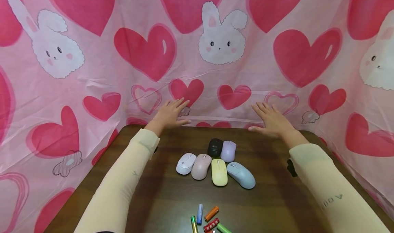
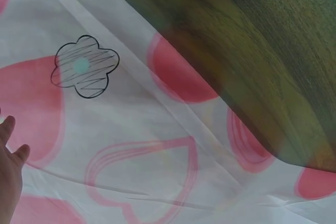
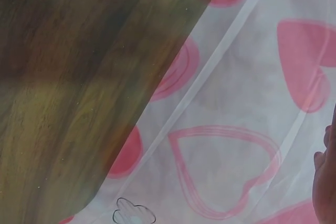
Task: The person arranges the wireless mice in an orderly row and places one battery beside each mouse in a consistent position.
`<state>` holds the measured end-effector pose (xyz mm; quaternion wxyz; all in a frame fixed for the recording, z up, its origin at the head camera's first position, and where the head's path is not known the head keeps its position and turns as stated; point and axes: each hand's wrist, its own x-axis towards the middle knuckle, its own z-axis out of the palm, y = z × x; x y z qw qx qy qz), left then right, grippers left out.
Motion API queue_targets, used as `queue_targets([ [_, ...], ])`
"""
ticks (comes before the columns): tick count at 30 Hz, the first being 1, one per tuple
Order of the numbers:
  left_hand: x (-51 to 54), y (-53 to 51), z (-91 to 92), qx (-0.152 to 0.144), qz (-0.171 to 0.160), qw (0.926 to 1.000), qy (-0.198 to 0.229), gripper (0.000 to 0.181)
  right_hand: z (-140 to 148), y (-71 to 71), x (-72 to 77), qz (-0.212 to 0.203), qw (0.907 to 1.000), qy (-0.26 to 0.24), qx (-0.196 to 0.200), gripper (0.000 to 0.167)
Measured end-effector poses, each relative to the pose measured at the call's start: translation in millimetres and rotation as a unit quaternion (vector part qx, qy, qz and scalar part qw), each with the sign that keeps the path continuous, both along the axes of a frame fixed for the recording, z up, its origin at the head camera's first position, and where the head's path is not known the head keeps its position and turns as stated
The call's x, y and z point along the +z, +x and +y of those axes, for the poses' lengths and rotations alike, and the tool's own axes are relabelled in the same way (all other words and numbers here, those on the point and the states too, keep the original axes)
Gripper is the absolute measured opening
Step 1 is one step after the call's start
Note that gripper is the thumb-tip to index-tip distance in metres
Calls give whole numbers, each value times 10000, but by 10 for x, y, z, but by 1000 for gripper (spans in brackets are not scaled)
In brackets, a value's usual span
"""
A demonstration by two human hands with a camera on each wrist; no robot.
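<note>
Both hands are held out over the far part of the table, fingers straight and holding nothing. My left hand (image 1: 170, 115) is at the back left and my right hand (image 1: 272, 121) at the back right. Between and nearer than them sits a group of computer mice: a black mouse (image 1: 215, 147), a lilac mouse (image 1: 228, 151), a white mouse (image 1: 186, 163), a pinkish-beige mouse (image 1: 201, 167), a yellow mouse (image 1: 219, 172) and a light blue mouse (image 1: 241, 175). Neither hand touches them. Only part of each hand shows in its wrist view.
Several batteries lie at the near edge, among them a blue battery (image 1: 199, 214), an orange battery (image 1: 211, 213), a red battery (image 1: 211, 224) and a green-gold battery (image 1: 194, 224). Pink heart-patterned cloth (image 1: 197, 72) hangs around the dark wooden table (image 1: 166, 199).
</note>
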<state>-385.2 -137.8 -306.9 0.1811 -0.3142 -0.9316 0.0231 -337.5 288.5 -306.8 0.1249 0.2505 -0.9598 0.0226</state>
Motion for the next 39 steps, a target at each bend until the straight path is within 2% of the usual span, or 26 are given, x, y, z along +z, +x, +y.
queue_targets([
  [9, -14, 36, 0, -359, 144, 9992, 86, 86, -37, 41, -49, 101, 9995, -74, 274, 96],
  [17, -38, 68, -9, -403, 130, 9991, 68, 87, -71, 86, -62, 17, 9995, -161, 285, 98],
  [24, -81, 118, -11, -460, 16, 9987, 231, 86, -85, 164, -102, -12, 9992, -179, 356, 101],
  [28, -106, 145, -9, -568, 63, 9977, 356, 85, -89, 200, -139, -55, 9988, -268, 402, 99],
  [33, -129, 155, -6, -673, 157, 9965, 466, 83, -90, 263, -195, -143, 9989, -325, 299, 96],
  [39, -177, 162, -19, -738, 117, 9957, 555, 84, -71, 352, -271, -310, 9986, -399, 164, 95],
])
